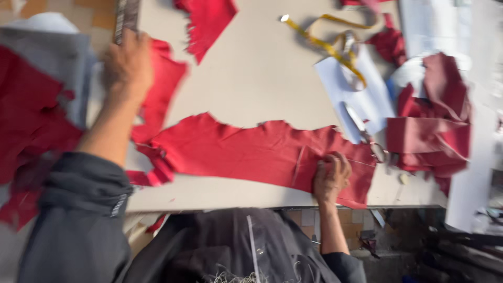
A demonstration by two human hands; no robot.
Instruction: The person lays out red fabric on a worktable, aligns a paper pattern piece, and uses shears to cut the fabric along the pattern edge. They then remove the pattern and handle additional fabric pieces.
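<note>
Cloth (pixel 246 152), red, thin and limp, likely slides easily: right hand (pixel 330 178) pinches its near edge, left hand (pixel 127 65) grips a ruler (pixel 126 18) beyond.

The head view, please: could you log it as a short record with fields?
Surface: pale table
Left hand: on a long ruler at the table's far left edge
Right hand: pressing on a long red fabric piece
Nearby: yellow tape measure, scissors on white paper, dark red scraps at right
Image: motion-blurred
</note>
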